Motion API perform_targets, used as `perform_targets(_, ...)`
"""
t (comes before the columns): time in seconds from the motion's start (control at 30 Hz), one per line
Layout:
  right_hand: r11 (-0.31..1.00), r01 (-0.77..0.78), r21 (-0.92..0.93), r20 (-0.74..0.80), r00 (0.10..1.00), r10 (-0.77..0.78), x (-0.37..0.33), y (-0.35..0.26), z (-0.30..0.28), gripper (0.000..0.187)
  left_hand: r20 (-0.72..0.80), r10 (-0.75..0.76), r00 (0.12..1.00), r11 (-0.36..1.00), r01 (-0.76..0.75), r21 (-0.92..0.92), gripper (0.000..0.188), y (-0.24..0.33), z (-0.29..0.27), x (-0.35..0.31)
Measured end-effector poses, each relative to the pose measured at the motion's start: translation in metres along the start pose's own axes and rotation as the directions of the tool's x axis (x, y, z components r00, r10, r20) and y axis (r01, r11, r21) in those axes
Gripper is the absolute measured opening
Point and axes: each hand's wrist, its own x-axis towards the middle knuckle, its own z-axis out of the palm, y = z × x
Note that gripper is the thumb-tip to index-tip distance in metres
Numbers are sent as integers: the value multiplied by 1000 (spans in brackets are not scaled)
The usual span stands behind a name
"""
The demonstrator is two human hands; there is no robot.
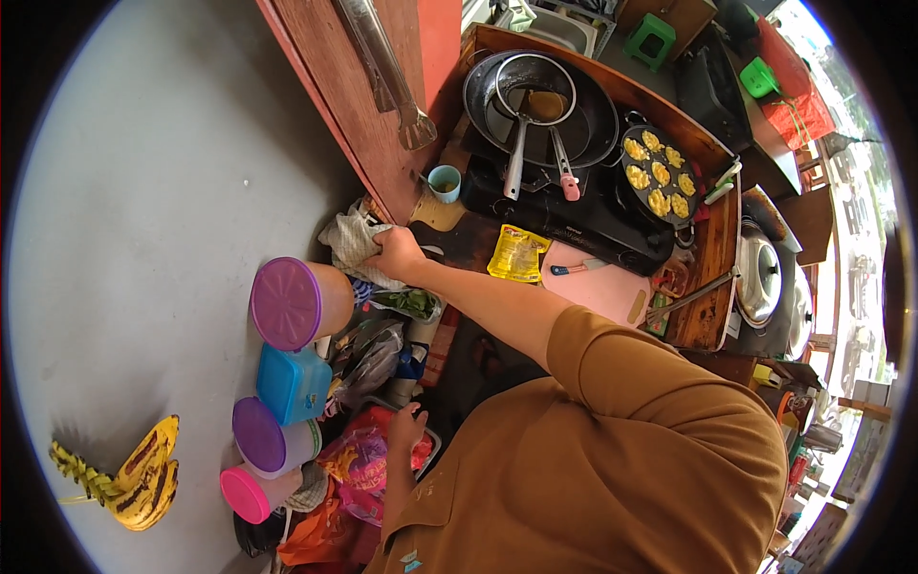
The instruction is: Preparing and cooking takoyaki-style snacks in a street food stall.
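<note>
My right arm stretches across to the left, and its hand is closed on a pale checkered cloth beside the wooden panel. Lower down, my left hand hangs with loosely curled fingers and nothing visible in it, next to pink and red plastic bags. Just below the cloth sit a bag of green leaves and a large tub with a purple lid. To the right of my right hand are a dark board and a light blue cup.
A black stove carries a wok holding a strainer, and a molded pan with several yellow portions. In front lie a yellow packet and a knife on a pink board. Tongs hang above; bananas hang left.
</note>
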Motion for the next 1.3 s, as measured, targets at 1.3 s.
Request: perform_targets(1.3,890,32,455,204,969,-140,-238,48,-210,75,513,141,847,704,-450,549,40,128,57,111)
